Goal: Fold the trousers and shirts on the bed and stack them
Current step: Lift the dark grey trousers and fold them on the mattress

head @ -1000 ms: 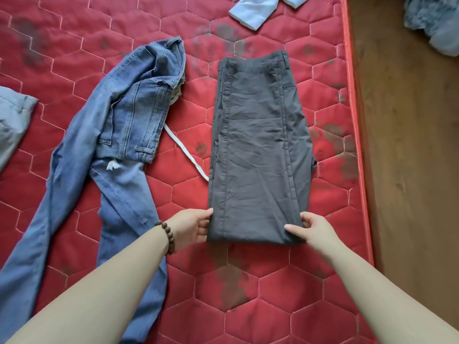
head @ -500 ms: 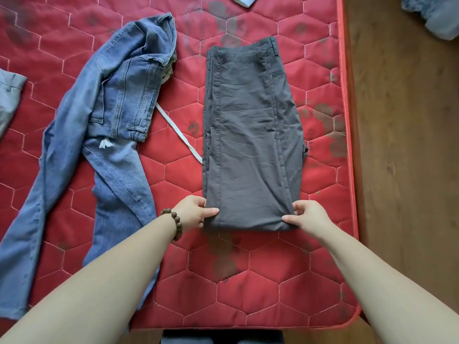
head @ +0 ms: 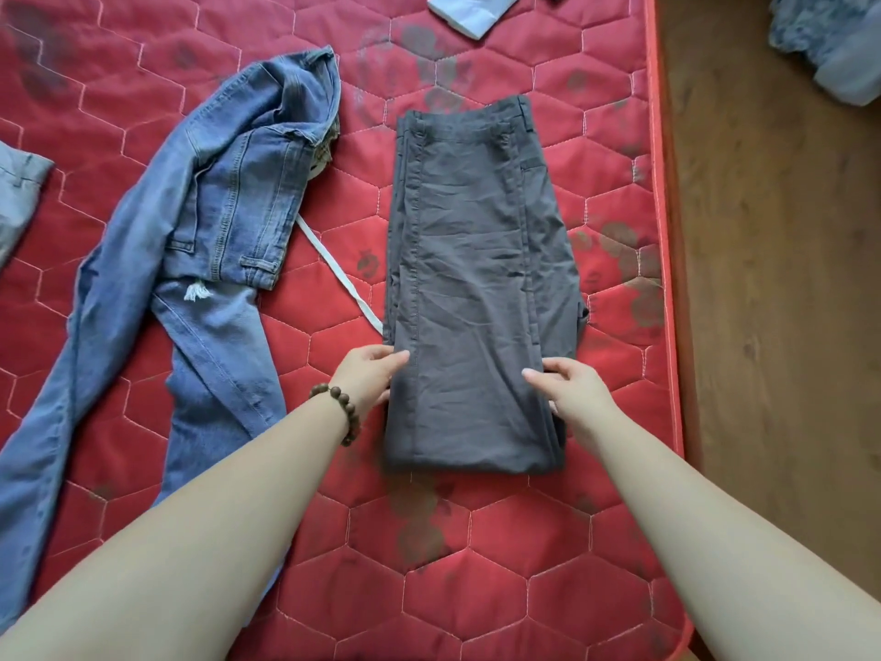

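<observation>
Dark grey trousers (head: 476, 260) lie folded into a long rectangle on the red quilted bed (head: 476, 541), waistband at the far end. My left hand (head: 369, 376) pinches their left edge, thumb on top of the fabric, a bead bracelet on the wrist. My right hand (head: 572, 391) grips the right edge, thumb lying on top and fingers curled at the side. Both hands hold about a third of the way up from the near fold. Blue jeans (head: 214, 221) lie crumpled and unfolded to the left.
A white strap (head: 341, 279) runs from the jeans to the grey trousers. A light blue garment (head: 469, 9) lies at the far edge, a grey one (head: 19, 193) at the left. The bed's right edge (head: 665, 279) borders a wooden floor (head: 772, 326) with bundled cloth (head: 834, 35).
Both hands have moved from the near fold's corners up along the sides of the grey trousers. The trousers themselves lie as before.
</observation>
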A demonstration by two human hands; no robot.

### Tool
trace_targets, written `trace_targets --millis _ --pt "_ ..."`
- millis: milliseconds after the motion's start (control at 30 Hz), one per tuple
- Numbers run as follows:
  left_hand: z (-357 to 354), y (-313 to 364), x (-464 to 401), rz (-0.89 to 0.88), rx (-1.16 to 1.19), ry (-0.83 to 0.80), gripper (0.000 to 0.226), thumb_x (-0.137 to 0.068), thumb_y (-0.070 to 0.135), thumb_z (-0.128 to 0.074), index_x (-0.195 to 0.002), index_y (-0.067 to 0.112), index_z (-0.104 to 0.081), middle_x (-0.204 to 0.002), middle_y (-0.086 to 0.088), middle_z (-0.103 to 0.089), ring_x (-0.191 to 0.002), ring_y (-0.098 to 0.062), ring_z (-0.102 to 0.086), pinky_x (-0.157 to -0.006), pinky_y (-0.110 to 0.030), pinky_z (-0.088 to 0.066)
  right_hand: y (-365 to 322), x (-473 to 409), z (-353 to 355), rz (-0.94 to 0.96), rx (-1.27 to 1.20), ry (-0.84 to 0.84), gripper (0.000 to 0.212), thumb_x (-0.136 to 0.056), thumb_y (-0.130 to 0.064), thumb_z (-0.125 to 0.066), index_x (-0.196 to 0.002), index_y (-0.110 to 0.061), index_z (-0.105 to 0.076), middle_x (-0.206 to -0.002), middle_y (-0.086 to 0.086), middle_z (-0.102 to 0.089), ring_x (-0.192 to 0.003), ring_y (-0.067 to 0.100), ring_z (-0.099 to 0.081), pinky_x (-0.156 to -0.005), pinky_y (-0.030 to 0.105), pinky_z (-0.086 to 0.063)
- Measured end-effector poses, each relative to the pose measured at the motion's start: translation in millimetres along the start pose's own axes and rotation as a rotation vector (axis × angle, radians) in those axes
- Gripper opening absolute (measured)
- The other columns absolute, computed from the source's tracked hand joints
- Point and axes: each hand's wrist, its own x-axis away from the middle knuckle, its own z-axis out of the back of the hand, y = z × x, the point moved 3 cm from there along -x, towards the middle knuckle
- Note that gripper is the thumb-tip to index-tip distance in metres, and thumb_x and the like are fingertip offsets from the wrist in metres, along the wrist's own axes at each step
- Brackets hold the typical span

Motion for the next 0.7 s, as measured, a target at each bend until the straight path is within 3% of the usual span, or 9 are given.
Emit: trace_targets --millis 167,267,367,400,467,533,567,633,700 --pt "-11.1 45.6 -30.4 -0.134 -0.170 0.064 0.016 -0.084 0.027 -0.067 -0.079 0.012 -0.070 -0.089 -0.008 -0.072 -0.088 -0.026 -0.066 -0.091 -0.045 -0.051 -36.6 -40.6 -10.8 0.034 -0.058 0.034 0.025 -0.085 -0.011 -0.071 -0.107 0.000 -0.068 -0.102 0.014 -0.070 -0.090 0.024 -0.066 -0.084 0.036 -0.054" --pt "-20.2 66.9 -39.6 -0.211 -0.260 0.128 0.008 -0.086 0.019 -0.067 -0.079 0.015 -0.070 -0.086 -0.006 -0.072 -0.082 -0.018 -0.065 -0.081 -0.031 -0.051 -48.9 -57.3 -9.9 0.079 -0.016 0.121 0.012 -0.083 -0.009 -0.071 -0.093 -0.002 -0.070 -0.088 0.011 -0.070 -0.079 0.020 -0.063 -0.075 0.032 -0.051" --pt "-27.1 81.0 -31.0 -0.281 -0.331 0.301 0.010 -0.085 0.016 -0.067 -0.093 0.011 -0.065 -0.092 -0.004 -0.068 -0.084 -0.016 -0.060 -0.078 -0.022 -0.044 -54.0 -59.8 -6.7 0.107 0.142 0.251 0.011 -0.086 -0.017 -0.067 -0.091 -0.007 -0.068 -0.091 0.009 -0.071 -0.079 0.017 -0.061 -0.073 0.030 -0.046" --pt "-27.3 84.2 -23.9 -0.362 -0.386 0.398 0.015 -0.085 0.014 -0.066 -0.098 0.010 -0.062 -0.098 -0.006 -0.066 -0.088 -0.018 -0.059 -0.082 -0.024 -0.043 -56.4 -57.1 -5.6 0.137 0.205 0.312 0.013 -0.088 -0.020 -0.065 -0.094 -0.008 -0.066 -0.094 0.008 -0.070 -0.081 0.015 -0.058 -0.073 0.027 -0.041" --pt "-35.5 91.6 -5.7 -0.695 -0.600 0.513 0.024 -0.082 0.006 -0.063 -0.106 0.004 -0.060 -0.108 -0.013 -0.061 -0.102 -0.028 -0.056 -0.094 -0.035 -0.042 -64.8 -49.5 -4.8 0.327 0.320 0.451 0.016 -0.090 -0.018 -0.061 -0.101 -0.007 -0.062 -0.103 0.011 -0.063 -0.091 0.020 -0.055 -0.080 0.024 -0.036" --pt "-55.5 90.9 2.7 -0.982 -0.828 0.440 0.035 -0.079 0.000 -0.061 -0.114 -0.001 -0.061 -0.121 -0.021 -0.058 -0.117 -0.038 -0.052 -0.103 -0.045 -0.040 -78.0 -41.3 -14.9 0.643 0.507 0.499 0.023 -0.088 -0.007 -0.061 -0.110 0.002 -0.061 -0.115 0.020 -0.059 -0.109 0.034 -0.054 -0.098 0.037 -0.040" --pt "-66.6 88.5 0.4 -1.032 -0.954 0.344 0.042 -0.080 0.001 -0.059 -0.122 -0.003 -0.058 -0.131 -0.023 -0.053 -0.126 -0.039 -0.047 -0.108 -0.047 -0.036 -82.0 -40.9 -23.7 0.771 0.612 0.464 0.029 -0.086 -0.003 -0.062 -0.114 0.005 -0.061 -0.121 0.023 -0.058 -0.117 0.038 -0.052 -0.104 0.043 -0.039" --pt "-85.0 80.2 -12.3 -0.972 -1.248 0.175 0.053 -0.092 0.011 -0.045 -0.143 0.000 -0.036 -0.154 -0.019 -0.028 -0.145 -0.031 -0.020 -0.120 -0.042 -0.014 -84.3 -47.8 -44.7 0.878 0.785 0.292 0.041 -0.084 0.000 -0.062 -0.125 0.007 -0.057 -0.136 0.026 -0.051 -0.129 0.038 -0.047 -0.111 0.049 -0.034" --pt "-93.4 77.7 -32.2 -0.892 -1.414 0.150 0.057 -0.100 0.021 -0.028 -0.152 0.006 -0.011 -0.161 -0.010 -0.005 -0.149 -0.023 0.003 -0.120 -0.037 0.008 -85.3 -59.7 -61.1 0.861 0.909 0.138 0.050 -0.090 -0.005 -0.055 -0.139 0.003 -0.045 -0.149 0.020 -0.037 -0.141 0.033 -0.031 -0.119 0.045 -0.017"
